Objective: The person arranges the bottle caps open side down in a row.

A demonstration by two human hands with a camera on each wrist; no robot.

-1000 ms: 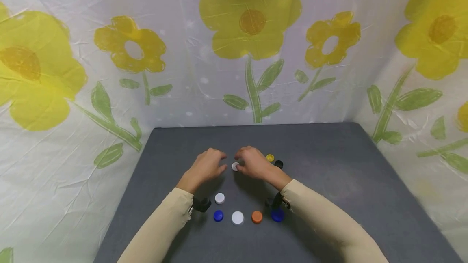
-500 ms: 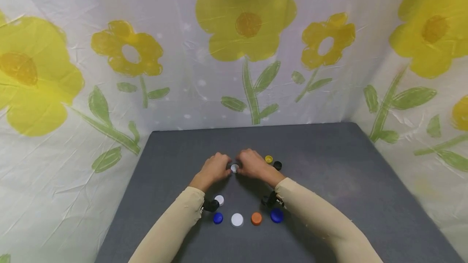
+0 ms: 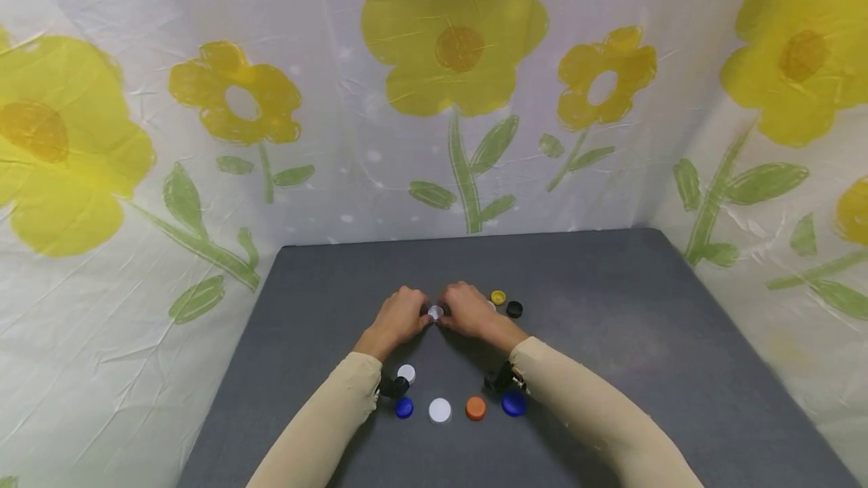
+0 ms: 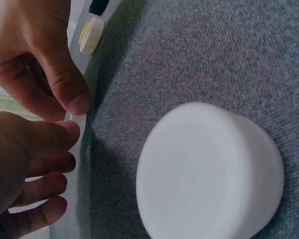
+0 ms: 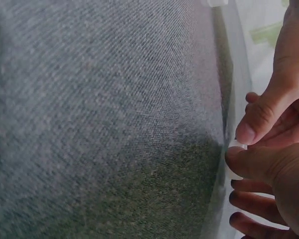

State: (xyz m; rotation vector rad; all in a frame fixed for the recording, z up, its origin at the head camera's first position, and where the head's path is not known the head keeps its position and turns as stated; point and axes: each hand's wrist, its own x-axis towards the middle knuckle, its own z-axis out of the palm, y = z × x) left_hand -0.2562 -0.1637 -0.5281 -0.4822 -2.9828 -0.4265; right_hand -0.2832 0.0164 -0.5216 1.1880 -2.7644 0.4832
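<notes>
Both hands meet at a small white bottle cap (image 3: 435, 313) toward the far side of the dark table. My left hand (image 3: 401, 316) pinches its left side with thumb and fingers. From the other side my right hand (image 3: 468, 309) grips it too, thumb close to the left thumb. Only a sliver of the white cap (image 5: 234, 143) shows between the thumbs in the right wrist view; the fingers hide most of it. In the left wrist view, the left hand (image 4: 30, 159) is below and the right hand (image 4: 45, 55) above.
Nearer me lie a white cap (image 3: 407, 373), a blue cap (image 3: 404, 407), a larger white cap (image 3: 440, 410), an orange cap (image 3: 476, 408) and a larger blue cap (image 3: 513, 403). Beyond my right hand are a yellow cap (image 3: 498, 297), a black cap (image 3: 514, 309) and a partly hidden white one.
My left hand has moved right to the white cap and now pinches it. The right hand has stayed nearly in place at the cap. The view has shifted slightly.
</notes>
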